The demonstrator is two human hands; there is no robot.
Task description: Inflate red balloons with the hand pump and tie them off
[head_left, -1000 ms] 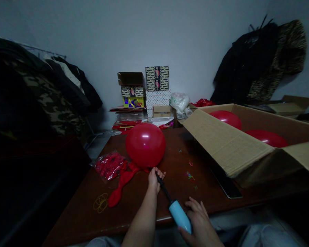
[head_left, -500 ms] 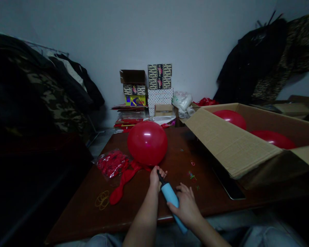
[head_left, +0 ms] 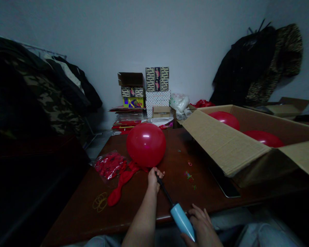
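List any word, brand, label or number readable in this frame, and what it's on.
Nothing reads with certainty.
Right stack's patterned box: lettering on its dark band, too small and blurred.
Left stack's patterned box: marking too small.
Yellow box: print too blurred.
Blue pump, red balloon: no lettering visible.

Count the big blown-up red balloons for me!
3. One balloon is just beyond the left hand, and two balloons are in the open cardboard box. More could be hidden deeper inside.
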